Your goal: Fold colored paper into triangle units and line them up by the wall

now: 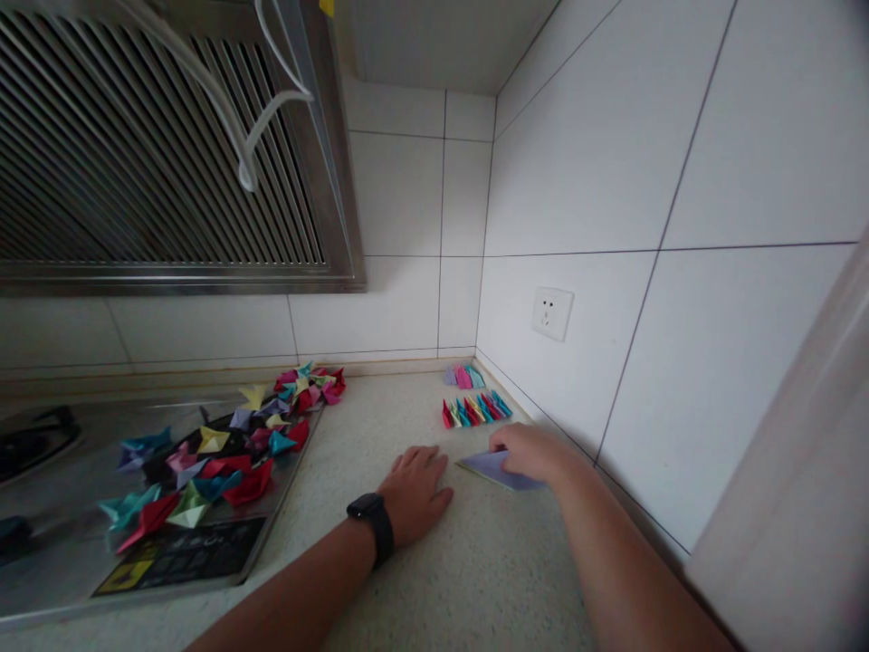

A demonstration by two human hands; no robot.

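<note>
My right hand (533,451) grips a folded sheet of lavender paper (494,467), its pointed end facing left, low over the speckled countertop (475,561). The paper's far right part is hidden by the fingers. Flat on the counter just left of the paper lies my left hand (415,493), palm down with fingers apart and nothing in it; a black watch is on that wrist. Behind the paper stands a row of folded paper pieces (477,410) in red, yellow and blue. Farther back, near the corner, is a smaller group of folded pieces (464,376) in purple, pink and light blue.
Many colourful folded paper shapes (221,466) are spread over a steel gas stove (61,566) on the left. A range hood (169,163) with a hanging white cable (248,167) juts out above. The tiled right wall carries a power socket (552,313).
</note>
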